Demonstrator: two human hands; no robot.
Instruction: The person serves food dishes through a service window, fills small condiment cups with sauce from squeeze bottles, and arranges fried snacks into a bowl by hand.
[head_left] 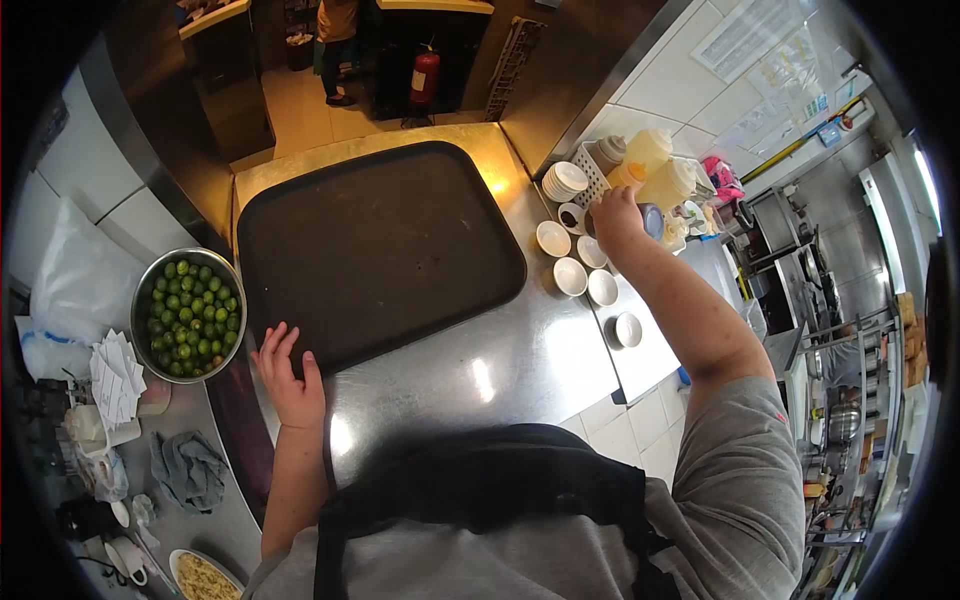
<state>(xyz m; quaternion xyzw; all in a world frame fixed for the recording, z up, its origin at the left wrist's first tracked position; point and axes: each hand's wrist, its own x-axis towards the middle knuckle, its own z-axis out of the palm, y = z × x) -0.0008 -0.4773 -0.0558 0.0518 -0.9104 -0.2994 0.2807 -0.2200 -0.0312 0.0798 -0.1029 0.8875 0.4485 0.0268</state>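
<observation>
My right hand (pixel 617 222) reaches to the back right, its fingers curled at the top of a bottle or container beside the white perforated basket (pixel 592 174); what it grips is mostly hidden. Small white bowls (pixel 570 276) stand just in front of that hand, and one bowl (pixel 628 329) sits apart, nearer to me. A large dark tray (pixel 385 250) lies on the steel counter (pixel 480 370). My left hand (pixel 290 380) is by the tray's near left edge, fingers spread, holding nothing. Left of the tray is a metal bowl (pixel 188 316) of small green fruits.
Squeeze bottles (pixel 648 150) stand behind my right hand. A grey cloth (pixel 188 470), paper slips (pixel 117 378) and a dish of food (pixel 203 578) are at the lower left. Beyond the counter are a fire extinguisher (pixel 424 76) and a person (pixel 338 45).
</observation>
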